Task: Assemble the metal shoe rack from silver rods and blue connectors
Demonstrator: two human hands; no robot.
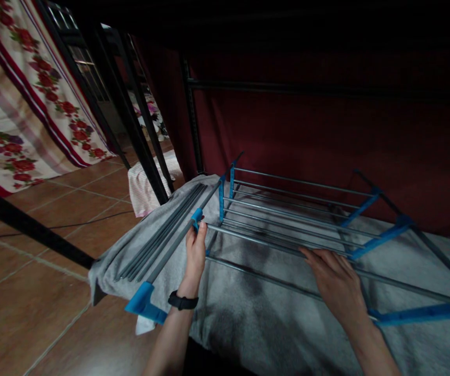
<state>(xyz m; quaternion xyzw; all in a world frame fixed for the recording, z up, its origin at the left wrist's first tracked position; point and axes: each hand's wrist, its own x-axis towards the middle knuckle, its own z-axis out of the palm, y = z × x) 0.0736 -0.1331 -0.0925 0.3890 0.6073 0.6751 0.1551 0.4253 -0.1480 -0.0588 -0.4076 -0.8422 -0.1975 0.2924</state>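
A rack of grey metal rods and blue plastic brackets, partly put together, lies on a grey blanket. My left hand (197,253), with a black band on its wrist, is closed around the left end of a long metal rod (248,239), right at a blue connector (197,216) on the side pole (172,248). Farther right, my right hand (336,279) reaches over the same rod with its fingers bent onto it; their tips are partly hidden. Behind the hands, several thinner rods (287,205) run between the blue side brackets (383,237).
Several loose grey rods (162,230) lie bundled on the left of the blanket (264,313). Black metal posts (139,109) stand at the left, and a dark red cloth (307,136) hangs behind. Tiled floor (25,277) and a floral curtain (33,94) are at the far left.
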